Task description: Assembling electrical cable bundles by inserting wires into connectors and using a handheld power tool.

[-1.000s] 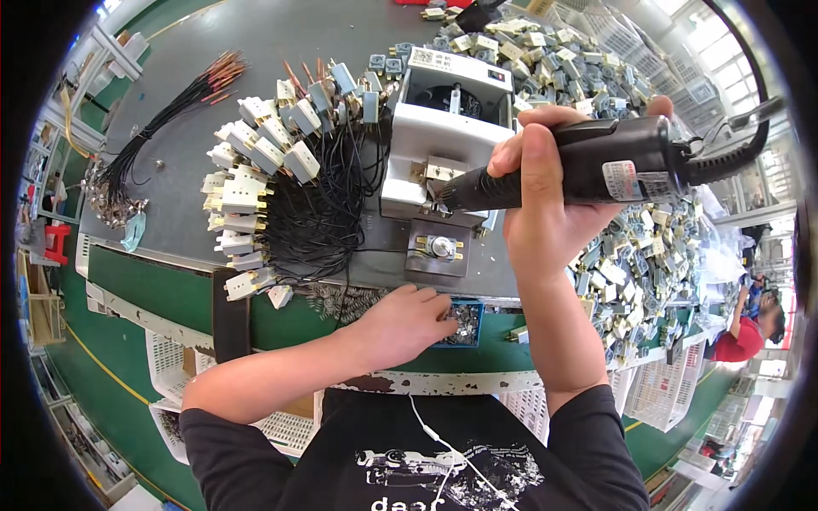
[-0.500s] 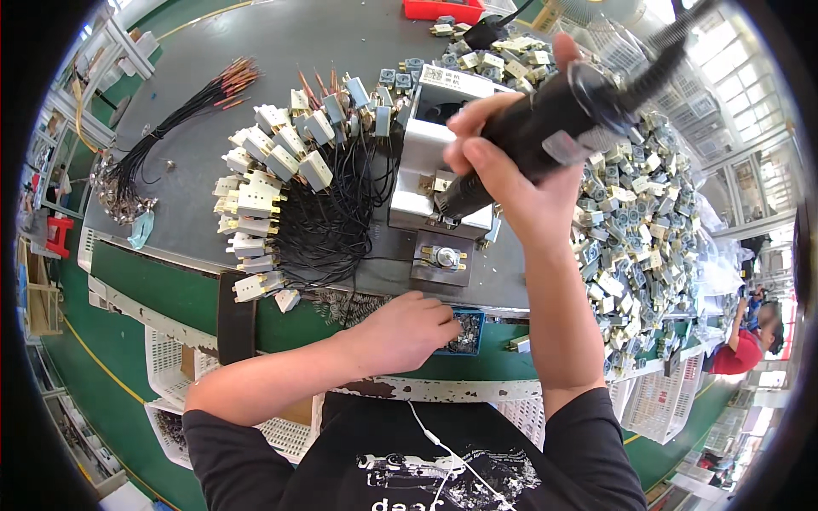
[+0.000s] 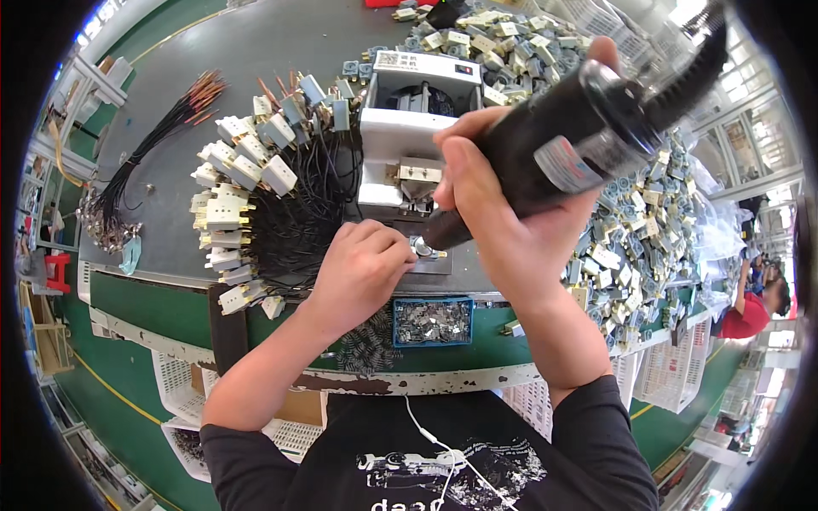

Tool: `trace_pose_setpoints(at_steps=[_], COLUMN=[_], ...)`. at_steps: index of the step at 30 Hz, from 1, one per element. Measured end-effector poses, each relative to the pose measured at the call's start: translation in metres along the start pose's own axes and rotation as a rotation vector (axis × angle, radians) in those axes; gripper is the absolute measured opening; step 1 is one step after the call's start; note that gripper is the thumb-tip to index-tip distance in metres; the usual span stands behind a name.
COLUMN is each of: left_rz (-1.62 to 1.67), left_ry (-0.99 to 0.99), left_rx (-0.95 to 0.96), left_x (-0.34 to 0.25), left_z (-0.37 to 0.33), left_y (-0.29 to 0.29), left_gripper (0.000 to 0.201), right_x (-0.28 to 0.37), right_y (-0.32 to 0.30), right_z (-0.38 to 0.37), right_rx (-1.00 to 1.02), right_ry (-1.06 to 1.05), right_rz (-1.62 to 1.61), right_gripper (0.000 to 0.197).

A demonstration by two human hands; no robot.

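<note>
My right hand (image 3: 503, 213) grips a black electric screwdriver (image 3: 554, 145), tilted with its tip down on a small metal part (image 3: 423, 249) on the grey fixture plate (image 3: 443, 262). My left hand (image 3: 362, 268) rests fingers-closed at that part, pinching it from the left. Just behind stands a white box-shaped machine (image 3: 409, 128). A small blue tray of metal pieces (image 3: 433, 322) sits at the table's near edge, below both hands.
Several white connector blocks with black wires (image 3: 247, 204) fan out at the left. A bundle of black wires with copper ends (image 3: 153, 145) lies farther left. A large heap of grey-white parts (image 3: 639, 230) fills the right side. White baskets (image 3: 673, 375) stand below the table.
My left hand moved up from the blue tray to the part on the fixture. My right hand swung the screwdriver from level to tilted, bringing its tip down onto the part.
</note>
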State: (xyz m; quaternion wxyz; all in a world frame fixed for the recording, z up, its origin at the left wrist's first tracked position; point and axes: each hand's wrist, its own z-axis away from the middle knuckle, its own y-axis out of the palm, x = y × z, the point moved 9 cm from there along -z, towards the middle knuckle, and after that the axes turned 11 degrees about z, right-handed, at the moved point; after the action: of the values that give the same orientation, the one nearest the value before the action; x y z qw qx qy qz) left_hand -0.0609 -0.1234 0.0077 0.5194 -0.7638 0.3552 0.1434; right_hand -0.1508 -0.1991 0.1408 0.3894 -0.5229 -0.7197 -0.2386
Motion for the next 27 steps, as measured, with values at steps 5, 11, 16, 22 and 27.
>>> trace_pose_setpoints(at_steps=[5,11,16,22,27], left_rz=[0.087,0.126,0.158,0.21,0.206], left_ry=[-0.013,-0.012,-0.027,-0.078,-0.077], left_rx=[0.004,0.045,0.044,0.059,-0.042], left_x=[0.017,0.024,0.023,0.029,0.029], left_z=[0.003,0.006,0.004,0.005,0.003], left_y=[0.006,0.014,0.013,0.016,0.008], left_gripper=[0.012,0.014,0.015,0.016,0.026], right_x=[-0.024,-0.043,-0.041,-0.042,-0.04], right_y=[-0.007,0.002,0.009,0.023,0.032], right_z=[0.012,0.016,0.017,0.016,0.016], right_rx=[-0.019,0.011,0.073,0.138,0.221], right_ry=[0.102,0.153,-0.105,-0.156,-0.166], right_rz=[-0.053,-0.076,0.094,0.07,0.126], right_gripper=[0.083,0.091,0.103,0.097,0.099])
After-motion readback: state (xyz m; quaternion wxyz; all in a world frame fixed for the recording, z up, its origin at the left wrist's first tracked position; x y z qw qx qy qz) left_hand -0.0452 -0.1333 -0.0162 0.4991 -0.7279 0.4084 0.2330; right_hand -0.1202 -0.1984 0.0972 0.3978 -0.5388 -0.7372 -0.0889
